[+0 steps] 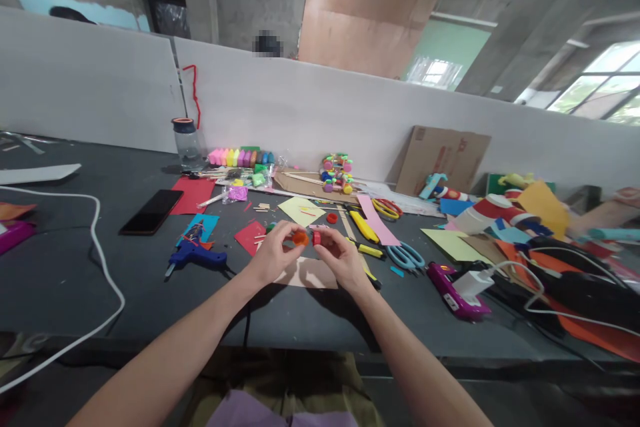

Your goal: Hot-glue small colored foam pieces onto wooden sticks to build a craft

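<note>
My left hand [273, 257] pinches an orange bottle cap [300, 238] between thumb and fingers, its hollow side partly facing me. In my right hand [344, 261], a red bottle cap [317, 237] is gripped at the fingertips. A small gap separates the two caps. Both hands are above a piece of tan cardboard [307, 273] on the dark table. Just beyond them lies another red bottle cap [332, 218], beside a pale yellow paper sheet [300, 211]. A red paper [250, 237] with small sticks is partly hidden behind my left hand.
To the left are a blue glue gun [197, 253], a black phone [153, 212] and a water bottle [188, 147]. Blue-handled scissors [406, 255], yellow cutters [364, 225] and a purple power strip [457, 293] lie right. A white partition [300, 107] stands behind.
</note>
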